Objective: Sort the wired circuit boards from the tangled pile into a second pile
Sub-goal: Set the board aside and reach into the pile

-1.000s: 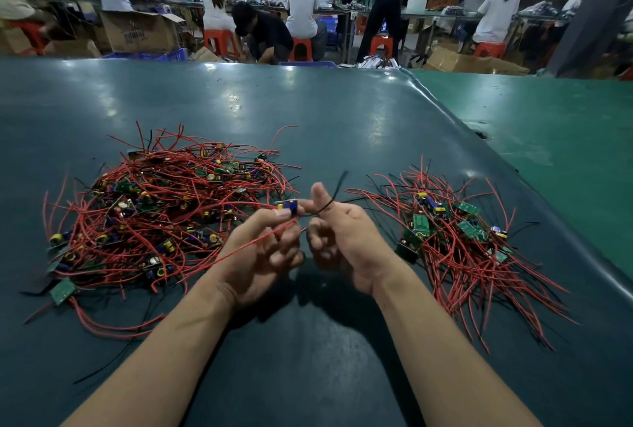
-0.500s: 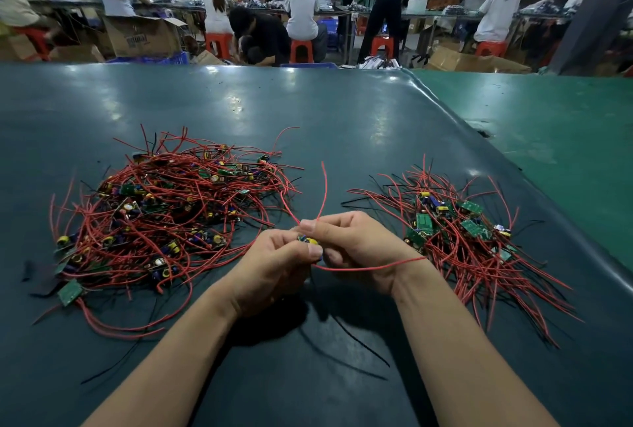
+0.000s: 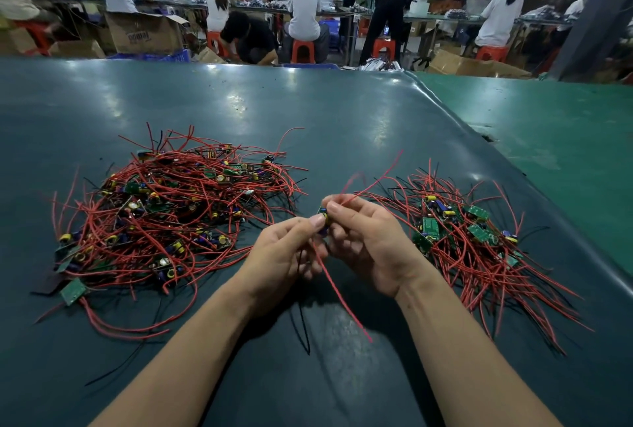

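Note:
A big tangled pile [image 3: 171, 217] of small green circuit boards with red and black wires lies on the left of the dark green table [image 3: 308, 111]. A smaller second pile [image 3: 469, 241] lies on the right, its wires fanned toward me. Between them, above the table, my left hand [image 3: 284, 255] and my right hand [image 3: 370, 241] pinch one small wired board [image 3: 323, 219] together. One of its red wires [image 3: 342, 300] hangs down toward me; another rises up to the right. Most of the board is hidden by my fingers.
A lighter green table [image 3: 565, 139] adjoins on the right, past a rounded raised edge. Beyond the far edge, several people sit on red stools at workbenches, with cardboard boxes [image 3: 147, 33] on the floor. Loose black wires lie near my forearms.
My hands have lifted slightly while turning the board. The red wire that looped over my right wrist now hangs straight down between my hands, and another red wire points up to the right.

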Tool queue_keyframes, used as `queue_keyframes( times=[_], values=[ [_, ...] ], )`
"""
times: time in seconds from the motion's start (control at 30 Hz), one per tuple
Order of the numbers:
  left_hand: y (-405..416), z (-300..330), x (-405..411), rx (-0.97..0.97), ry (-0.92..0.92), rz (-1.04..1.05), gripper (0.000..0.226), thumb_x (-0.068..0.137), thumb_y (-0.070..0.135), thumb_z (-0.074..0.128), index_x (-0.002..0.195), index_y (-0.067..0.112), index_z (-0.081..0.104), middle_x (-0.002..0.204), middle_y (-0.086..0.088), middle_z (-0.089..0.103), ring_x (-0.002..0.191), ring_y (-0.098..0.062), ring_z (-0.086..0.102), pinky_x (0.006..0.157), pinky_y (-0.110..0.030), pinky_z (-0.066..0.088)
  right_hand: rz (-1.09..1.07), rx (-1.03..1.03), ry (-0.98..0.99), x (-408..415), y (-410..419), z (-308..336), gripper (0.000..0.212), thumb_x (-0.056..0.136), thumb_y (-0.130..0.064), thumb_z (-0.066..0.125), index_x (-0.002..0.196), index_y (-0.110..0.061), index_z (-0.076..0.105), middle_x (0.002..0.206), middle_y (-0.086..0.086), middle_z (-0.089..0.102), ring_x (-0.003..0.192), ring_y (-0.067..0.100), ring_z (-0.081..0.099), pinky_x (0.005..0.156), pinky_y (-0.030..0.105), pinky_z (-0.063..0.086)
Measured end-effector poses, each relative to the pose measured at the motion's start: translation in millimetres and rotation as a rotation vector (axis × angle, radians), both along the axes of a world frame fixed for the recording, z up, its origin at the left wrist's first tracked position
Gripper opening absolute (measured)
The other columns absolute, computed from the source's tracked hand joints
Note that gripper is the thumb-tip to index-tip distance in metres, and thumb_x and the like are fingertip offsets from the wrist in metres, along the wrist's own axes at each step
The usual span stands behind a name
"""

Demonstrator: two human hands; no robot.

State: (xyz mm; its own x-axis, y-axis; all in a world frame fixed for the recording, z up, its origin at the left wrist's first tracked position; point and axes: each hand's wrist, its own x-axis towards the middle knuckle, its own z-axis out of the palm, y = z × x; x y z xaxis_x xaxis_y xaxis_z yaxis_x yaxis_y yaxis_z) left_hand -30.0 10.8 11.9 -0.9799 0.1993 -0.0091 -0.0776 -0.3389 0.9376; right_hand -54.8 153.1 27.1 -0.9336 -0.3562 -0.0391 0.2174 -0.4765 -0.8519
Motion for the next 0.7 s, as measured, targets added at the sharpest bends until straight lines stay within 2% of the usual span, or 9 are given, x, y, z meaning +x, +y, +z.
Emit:
queue_keyframes(
  times=[0.1,0.13,0.2,0.27,0.37,0.47,0.53,0.6,0.7],
  values=[
    [1,-2,-3,0.108,-0.010,0.004,0.029,0.075,0.017,0.078,0.089,0.002,0.057,0.077,-0.017,0.045,0.063,-0.021,0.041,0.056,-0.025,0.032,-0.037,0.049,0.032,0,0,-2,0.007,0.074,-0.021,0.072,0.074,-0.015,0.075,0.056,0.002,0.059,0.041,0.005,0.048,0.041,0.014,0.038],
    [2,-2,-3,0.134,-0.006,0.015,0.024,0.073,0.015,0.078,0.081,0.006,0.058,0.072,-0.015,0.046,0.061,-0.020,0.042,0.056,-0.026,0.034,-0.066,0.088,0.031,-1,1,-2,0.011,0.074,-0.024,0.072,0.073,-0.014,0.076,0.054,0.002,0.058,0.039,0.005,0.046,0.039,0.014,0.036],
    [2,-2,-5,0.159,0.005,0.054,0.029,0.067,0.015,0.084,0.070,0.014,0.055,0.061,-0.009,0.049,0.049,-0.014,0.044,0.048,-0.022,0.038,-0.115,0.166,0.002,-3,1,-3,0.018,0.072,-0.032,0.072,0.068,-0.015,0.077,0.051,0.001,0.057,0.036,0.005,0.043,0.037,0.014,0.034],
    [5,-2,-4,0.127,0.011,0.071,0.032,0.062,0.021,0.079,0.070,0.014,0.049,0.062,-0.013,0.052,0.045,-0.015,0.045,0.044,-0.021,0.038,-0.130,0.218,-0.029,-3,-1,-4,0.020,0.071,-0.035,0.072,0.066,-0.017,0.078,0.049,-0.002,0.055,0.036,0.004,0.041,0.036,0.013,0.032],
    [6,-3,-3,0.028,0.010,0.071,0.038,0.062,0.015,0.077,0.072,0.013,0.041,0.059,-0.012,0.049,0.040,-0.013,0.043,0.041,-0.021,0.033,-0.144,0.285,-0.054,-1,-5,-5,0.018,0.080,-0.031,0.072,0.073,-0.016,0.079,0.044,-0.006,0.045,0.036,0.003,0.035,0.036,0.014,0.028],
    [8,-6,-5,0.088,-0.025,0.028,0.026,0.065,0.013,0.074,0.079,0.010,0.053,0.058,-0.002,0.056,0.042,-0.007,0.051,0.042,-0.015,0.040,-0.141,0.261,-0.064,0,1,0,0.016,0.086,-0.022,0.071,0.074,-0.013,0.077,0.042,-0.009,0.037,0.035,0.003,0.031,0.037,0.013,0.025],
    [6,-6,-7,0.083,-0.040,-0.007,0.022,0.071,0.022,0.071,0.082,0.008,0.059,0.063,-0.004,0.054,0.047,-0.009,0.051,0.045,-0.015,0.039,-0.141,0.201,-0.072,-1,4,3,0.012,0.086,-0.015,0.070,0.076,-0.011,0.075,0.043,-0.010,0.039,0.034,0.002,0.032,0.036,0.013,0.026],
    [6,-7,-9,0.059,-0.040,-0.013,0.018,0.075,0.029,0.069,0.075,0.012,0.062,0.062,-0.002,0.047,0.050,-0.010,0.043,0.047,-0.017,0.034,-0.161,0.173,-0.070,-3,7,4,0.006,0.085,-0.013,0.071,0.080,-0.012,0.073,0.046,-0.010,0.043,0.036,0.001,0.034,0.038,0.013,0.026],
    [7,-6,-9,0.051,-0.016,-0.010,0.013,0.074,0.025,0.071,0.064,0.017,0.066,0.058,-0.002,0.045,0.049,-0.010,0.041,0.049,-0.020,0.030,-0.162,0.161,-0.076,-8,8,-1,0.002,0.084,-0.016,0.072,0.085,-0.014,0.071,0.050,-0.007,0.042,0.039,0.005,0.031,0.041,0.016,0.023]
  ],
)
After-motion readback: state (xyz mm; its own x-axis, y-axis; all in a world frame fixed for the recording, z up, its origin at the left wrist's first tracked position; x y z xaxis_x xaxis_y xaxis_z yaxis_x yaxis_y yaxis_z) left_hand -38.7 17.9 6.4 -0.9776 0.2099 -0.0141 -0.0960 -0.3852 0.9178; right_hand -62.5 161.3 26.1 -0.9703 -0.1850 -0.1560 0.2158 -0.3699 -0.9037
